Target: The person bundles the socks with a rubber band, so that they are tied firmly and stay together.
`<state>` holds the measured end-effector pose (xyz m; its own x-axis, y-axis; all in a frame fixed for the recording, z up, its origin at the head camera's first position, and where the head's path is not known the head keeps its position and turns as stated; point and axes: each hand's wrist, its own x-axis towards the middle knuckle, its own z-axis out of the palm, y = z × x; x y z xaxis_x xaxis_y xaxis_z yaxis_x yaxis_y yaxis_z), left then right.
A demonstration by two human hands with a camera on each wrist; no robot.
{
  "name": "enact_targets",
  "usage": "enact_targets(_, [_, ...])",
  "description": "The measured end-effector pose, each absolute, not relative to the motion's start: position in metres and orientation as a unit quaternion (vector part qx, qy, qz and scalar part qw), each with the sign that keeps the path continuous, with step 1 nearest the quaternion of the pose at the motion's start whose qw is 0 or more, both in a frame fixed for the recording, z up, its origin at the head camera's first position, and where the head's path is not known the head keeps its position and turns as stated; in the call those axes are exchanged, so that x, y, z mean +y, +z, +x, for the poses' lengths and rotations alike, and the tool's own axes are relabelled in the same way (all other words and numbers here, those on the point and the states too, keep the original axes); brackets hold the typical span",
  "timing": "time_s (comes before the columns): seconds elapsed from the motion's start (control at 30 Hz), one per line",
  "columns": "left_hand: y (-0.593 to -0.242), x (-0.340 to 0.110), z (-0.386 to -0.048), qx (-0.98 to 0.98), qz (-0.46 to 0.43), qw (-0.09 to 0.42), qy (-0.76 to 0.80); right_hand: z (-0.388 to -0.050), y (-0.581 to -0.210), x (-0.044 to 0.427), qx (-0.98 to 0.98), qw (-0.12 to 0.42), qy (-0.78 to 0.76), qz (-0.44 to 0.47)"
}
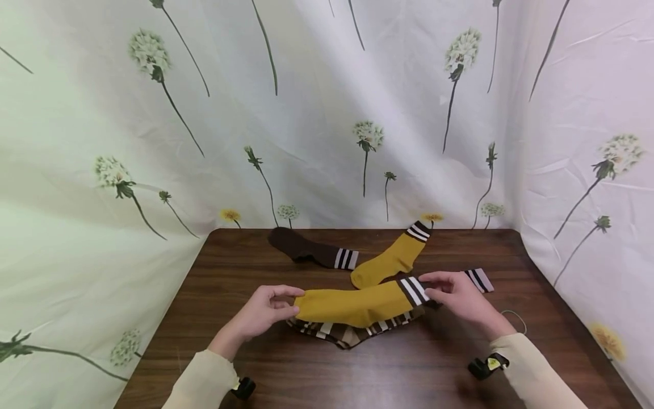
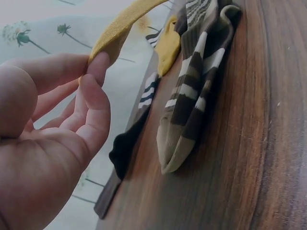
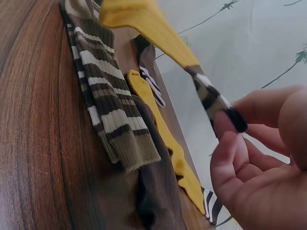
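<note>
A mustard-yellow knit sock (image 1: 347, 307) is pinched at its toe by the left hand (image 1: 263, 311) and at its striped cuff (image 1: 413, 292) by the right hand (image 1: 461, 295), above ribbed brown-and-white striped socks (image 3: 110, 91).

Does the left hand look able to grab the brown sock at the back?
Probably not yet: the left hand pinches one end of the lifted yellow sock. Once freed, it likely could, since nothing lies over the brown sock.

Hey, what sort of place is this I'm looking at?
Likely a makeshift filming booth, though I can't be sure: flower-print cloth hangs behind and on both sides of a wooden table, and there are small black wrist devices.
</note>
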<state>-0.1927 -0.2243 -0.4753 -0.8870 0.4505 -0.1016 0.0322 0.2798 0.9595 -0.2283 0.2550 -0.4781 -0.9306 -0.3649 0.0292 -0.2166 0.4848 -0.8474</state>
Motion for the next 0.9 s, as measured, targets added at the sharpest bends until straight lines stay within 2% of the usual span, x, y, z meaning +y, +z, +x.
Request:
enact_targets(0.2, [-0.478,-0.227,-0.188,0.770,0.148,0.195,0.589,-0.225,-0.477,0.259,0.838,0.109,-0.498,-0.195])
enact_targets(0.53, [-0.497,-0.227,-0.189,0.772,0.134,0.201,0.588,-0.228,-0.497,0.255,0.854,0.110,-0.454,-0.229])
enact_targets(0.9, [-0.510,-0.224,-0.191,0.835,0.153,0.143,0.509,-0.228,-0.512,0.245,0.877,0.100,-0.417,-0.218])
